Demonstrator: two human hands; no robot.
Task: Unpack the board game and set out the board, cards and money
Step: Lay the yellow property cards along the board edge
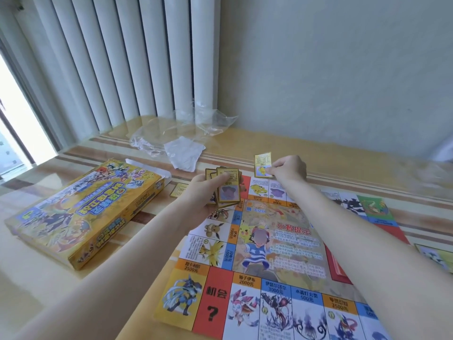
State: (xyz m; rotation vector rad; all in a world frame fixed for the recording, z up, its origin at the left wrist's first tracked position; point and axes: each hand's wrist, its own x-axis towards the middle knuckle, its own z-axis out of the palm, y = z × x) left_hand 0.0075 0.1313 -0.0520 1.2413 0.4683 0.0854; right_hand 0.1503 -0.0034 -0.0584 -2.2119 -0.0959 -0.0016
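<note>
A fanned stack of cards is clasped in the left grip, while a single card is pinched by the right grip beyond the board's far edge.

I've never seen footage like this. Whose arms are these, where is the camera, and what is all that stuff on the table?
There is no machine here: these are a person's two bare arms, filmed by one wide-angle camera worn on their head, looking forward and down. That is why the arms seem to stretch out from the bottom of the picture.

On the table lies an unfolded game board with colourful squares. To its left sits the yellow game box, and one single card lies between them. Further back lie crumpled clear plastic wrap and a white paper scrap.

The left hand holds a fanned stack of cards. The right hand pinches one card at the board's far edge, apparently dealing it out.
</note>
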